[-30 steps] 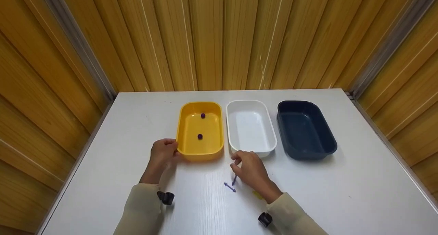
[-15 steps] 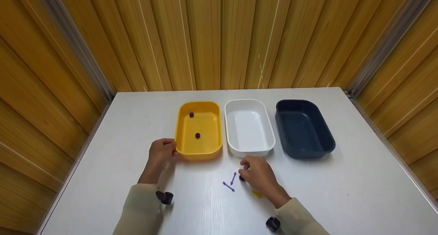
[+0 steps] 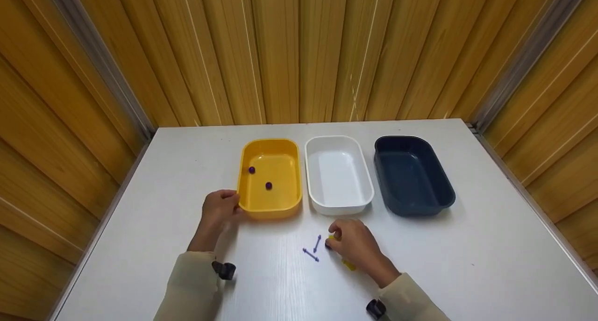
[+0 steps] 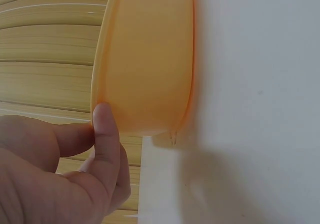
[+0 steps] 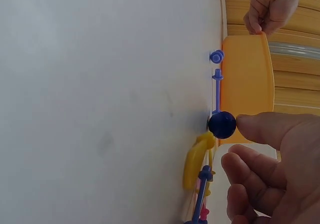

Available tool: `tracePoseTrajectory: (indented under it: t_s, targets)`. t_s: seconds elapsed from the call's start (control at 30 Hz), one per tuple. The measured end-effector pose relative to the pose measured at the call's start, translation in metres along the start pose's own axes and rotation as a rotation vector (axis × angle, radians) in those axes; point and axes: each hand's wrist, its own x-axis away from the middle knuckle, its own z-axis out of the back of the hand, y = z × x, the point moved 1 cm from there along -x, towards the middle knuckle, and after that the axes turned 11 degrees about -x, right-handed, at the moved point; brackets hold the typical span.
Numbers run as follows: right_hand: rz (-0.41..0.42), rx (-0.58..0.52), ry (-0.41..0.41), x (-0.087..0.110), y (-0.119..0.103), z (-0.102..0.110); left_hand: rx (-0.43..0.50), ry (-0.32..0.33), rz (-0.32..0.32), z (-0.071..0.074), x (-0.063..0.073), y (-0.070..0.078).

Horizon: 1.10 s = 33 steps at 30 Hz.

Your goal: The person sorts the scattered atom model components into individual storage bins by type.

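Observation:
My left hand [image 3: 219, 208] pinches the near left rim of a yellow tray [image 3: 271, 214]; thumb and fingertip meet at its edge in the left wrist view. Two dark purple balls [image 3: 268, 186] lie inside that tray. In front of the white tray [image 3: 342, 210], my right hand [image 3: 357, 241] is low over the table, fingers loosely bent. Its thumb tip touches or nearly touches another dark ball [image 5: 222, 125], the other fingers apart from it. Just left lie two thin purple rods [image 3: 311, 254] with knobbed ends. Yellow pieces [image 5: 194, 164] are partly hidden under the right hand.
A dark blue tray [image 3: 416, 209] stands right of the white one. A further blue rod [image 5: 201, 196] and a pink piece [image 5: 204, 212] show near the right hand in the right wrist view. Wood-patterned panels [image 3: 299, 54] rise behind the white table [image 3: 187, 162].
My right hand has moved right and nearer, away from the rods, to the dark ball. One ball in the yellow tray has rolled left, then nearer. My left hand keeps its hold.

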Motion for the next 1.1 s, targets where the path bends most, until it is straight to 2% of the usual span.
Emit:
tracePoseTrajectory:
  t_s: [0.23,0.33,0.77,1.1]
  targets:
    - [0.132,0.03,0.013,0.0049,0.0045,-0.0005,0.037,0.016,-0.023,-0.0011,0.0008,-0.0014]
    - [0.163,0.038,0.014,0.0057,0.0059,-0.0007,0.047,0.018,-0.036,-0.0012,0.0012,-0.0022]
    - [0.142,0.068,-0.041,0.0045,0.0051,0.0,0.049,0.001,0.013,-0.0016,0.0022,0.0001]
    - [0.113,0.059,-0.038,0.0035,0.0022,0.0001,0.051,0.004,-0.007,-0.002,0.0023,0.0006]
